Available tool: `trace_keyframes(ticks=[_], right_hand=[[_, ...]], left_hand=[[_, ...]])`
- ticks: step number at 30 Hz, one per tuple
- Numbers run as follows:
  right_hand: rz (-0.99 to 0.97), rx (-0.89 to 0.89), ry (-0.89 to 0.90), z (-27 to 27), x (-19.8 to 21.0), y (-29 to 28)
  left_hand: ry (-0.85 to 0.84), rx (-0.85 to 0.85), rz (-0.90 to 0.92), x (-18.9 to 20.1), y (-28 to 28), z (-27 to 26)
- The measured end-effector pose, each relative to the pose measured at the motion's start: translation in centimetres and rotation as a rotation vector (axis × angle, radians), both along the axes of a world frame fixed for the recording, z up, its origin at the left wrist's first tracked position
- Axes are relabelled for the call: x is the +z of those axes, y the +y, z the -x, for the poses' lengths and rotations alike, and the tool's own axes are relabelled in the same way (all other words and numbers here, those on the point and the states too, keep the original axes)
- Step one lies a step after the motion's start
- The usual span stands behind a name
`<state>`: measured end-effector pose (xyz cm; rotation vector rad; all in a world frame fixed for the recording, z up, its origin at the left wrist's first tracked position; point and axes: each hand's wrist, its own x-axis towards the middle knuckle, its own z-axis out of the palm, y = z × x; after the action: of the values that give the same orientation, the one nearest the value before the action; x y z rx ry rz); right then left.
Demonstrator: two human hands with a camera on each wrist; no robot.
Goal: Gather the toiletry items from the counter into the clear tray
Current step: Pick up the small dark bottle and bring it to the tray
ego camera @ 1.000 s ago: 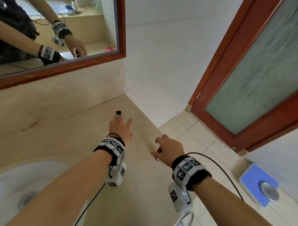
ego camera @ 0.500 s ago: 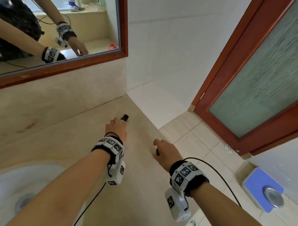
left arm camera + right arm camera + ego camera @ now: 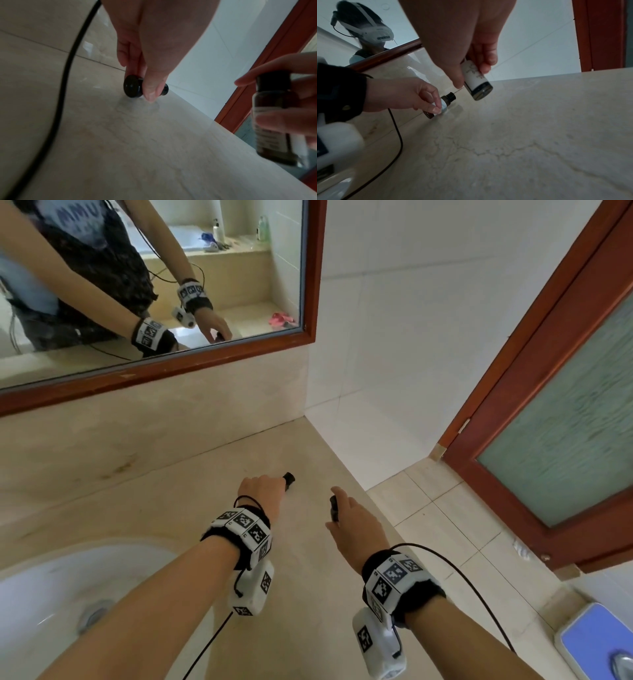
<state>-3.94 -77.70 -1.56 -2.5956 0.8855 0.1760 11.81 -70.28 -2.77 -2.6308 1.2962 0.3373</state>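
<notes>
Bottles, small, dark glass, black caps, white labels. Left hand (image 3: 262, 491) pinching tilted bottle (image 3: 442, 104), base near or on beige surface (image 3: 164, 494). Right hand (image 3: 356, 529) gripping second bottle (image 3: 476, 79), clear of surface, ready for carrying. Clear tray out of view.

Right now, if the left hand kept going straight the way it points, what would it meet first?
Probably the white wall beyond the counter's far end. The left hand, gripping a small bottle, points that way, and nothing else shows in that line. Depth is unclear.
</notes>
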Motion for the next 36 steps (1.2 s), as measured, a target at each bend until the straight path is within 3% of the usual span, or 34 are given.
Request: trace_keyframes(ticks=[6,14,20,28,36], right_hand=[[0.130,0.095,0.019,-2.6,0.1,1.7],[0.089,0.322,-0.031,-8.6,1.3,8.8],[0.131,0.602,-0.034,-13.0,2.2,17.7],[0.137,0.928,-0.019,-16.1,1.6,30.7],[0.063,1.184,-0.079,-16.9,0.8,44.6]], left_hand=[[0.000,0.098,0.065,1.2,4.4,-1.8],[-0.040,0.199,0.128,3.8,14.5,-3.1],[0.077,0.462,0.179,5.4,25.1,-3.1],[0.099,0.767,0.268,4.2,39.0,-1.0],[0.101,1.158,0.527,2.8,52.6,2.2]])
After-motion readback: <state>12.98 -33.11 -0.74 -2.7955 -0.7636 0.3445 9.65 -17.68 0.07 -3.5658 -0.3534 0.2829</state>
